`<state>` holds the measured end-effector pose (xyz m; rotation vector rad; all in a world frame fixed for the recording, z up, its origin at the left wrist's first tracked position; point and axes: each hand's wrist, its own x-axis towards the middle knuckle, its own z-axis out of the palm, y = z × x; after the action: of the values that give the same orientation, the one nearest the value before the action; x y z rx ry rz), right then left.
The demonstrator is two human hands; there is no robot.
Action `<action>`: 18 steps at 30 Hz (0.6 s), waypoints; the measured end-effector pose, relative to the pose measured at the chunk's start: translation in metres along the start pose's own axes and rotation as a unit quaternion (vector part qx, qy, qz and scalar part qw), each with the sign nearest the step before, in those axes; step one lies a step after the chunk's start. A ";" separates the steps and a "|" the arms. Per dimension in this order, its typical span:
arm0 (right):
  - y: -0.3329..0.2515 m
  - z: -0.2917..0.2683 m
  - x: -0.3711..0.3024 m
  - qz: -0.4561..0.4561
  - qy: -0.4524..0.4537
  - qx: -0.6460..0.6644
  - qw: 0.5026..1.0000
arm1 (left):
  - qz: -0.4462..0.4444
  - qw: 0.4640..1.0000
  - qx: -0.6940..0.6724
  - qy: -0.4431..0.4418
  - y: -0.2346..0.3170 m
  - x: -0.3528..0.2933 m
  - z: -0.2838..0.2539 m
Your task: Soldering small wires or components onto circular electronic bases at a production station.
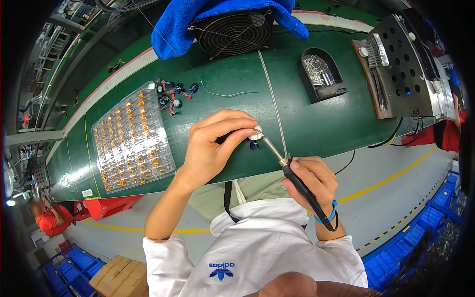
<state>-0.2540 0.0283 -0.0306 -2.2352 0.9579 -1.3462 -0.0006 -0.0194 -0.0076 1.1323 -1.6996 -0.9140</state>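
My left hand (213, 143) is closed in a pinch over the green bench. Between its fingertips is a small round whitish part (257, 133), with a dark blue piece (254, 145) just below it. Wrapped in the fingers of my right hand (314, 182) is a soldering iron (300, 183), black-handled with a metal barrel. Its tip points up and left and meets, or nearly meets, the whitish part; actual contact is too small to make out. A thin strand of solder wire (227, 94) lies curved on the bench beyond my left hand.
At left lies a clear plastic tray (133, 138) with rows of small orange-copper pieces. Several dark round parts with red wires (175, 94) cluster beside it. A fan (232, 33) draped with a blue towel (173, 29), a black bin (321, 74) and a perforated metal box (403, 69) stand farther back.
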 end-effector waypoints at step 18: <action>-0.001 -0.002 0.001 0.001 -0.013 -0.014 1.000 | 0.014 1.000 0.002 0.011 0.001 0.001 0.003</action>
<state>-0.2551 0.0286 -0.0289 -2.2667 0.9758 -1.3083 -0.0035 -0.0196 -0.0073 1.1158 -1.6962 -0.8777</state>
